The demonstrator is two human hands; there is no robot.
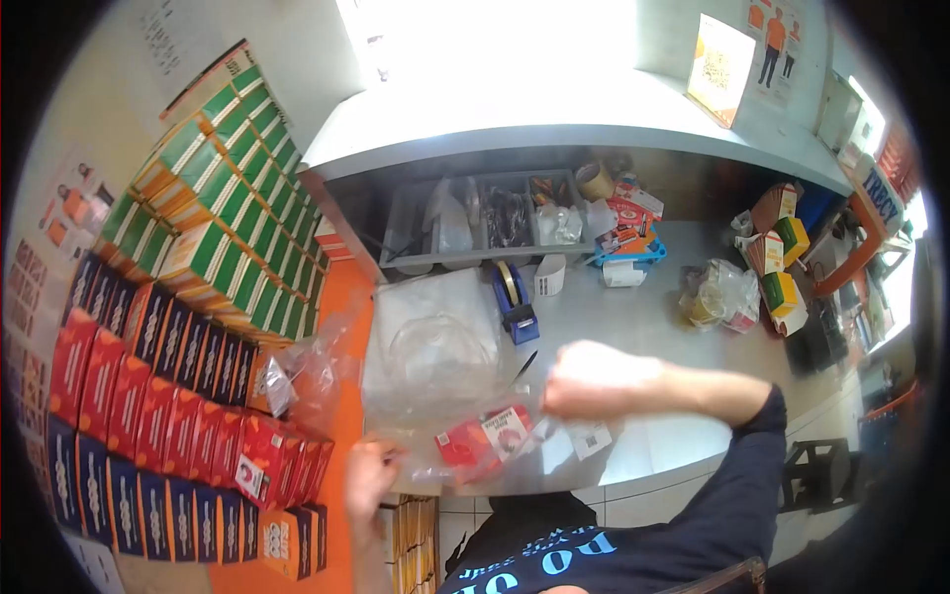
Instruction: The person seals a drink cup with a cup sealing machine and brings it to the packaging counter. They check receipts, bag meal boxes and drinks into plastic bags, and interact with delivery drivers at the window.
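A red packet with a white label (506,433) lies at the table's front edge, seemingly inside a clear plastic bag (426,450). Left of it, my left hand (368,477) is closed near the bag's edge; what its fingers pinch is too faint to make out. My right hand (599,381) is a closed fist above the table, right of the packet, washed out by glare, and whatever it holds is hidden. Below that fist lies a white slip with a printed code (592,441). A dark pen-like thing (525,365) sits between the packet and the tape dispenser (516,307).
Clear plastic bags (440,322) are stacked at the table's left. A grey divided tray (485,218) stands under the shelf (574,139). Red, blue and green boxes (178,416) are piled high at my left. Crumpled plastic (717,294) and small boxes (782,247) lie right.
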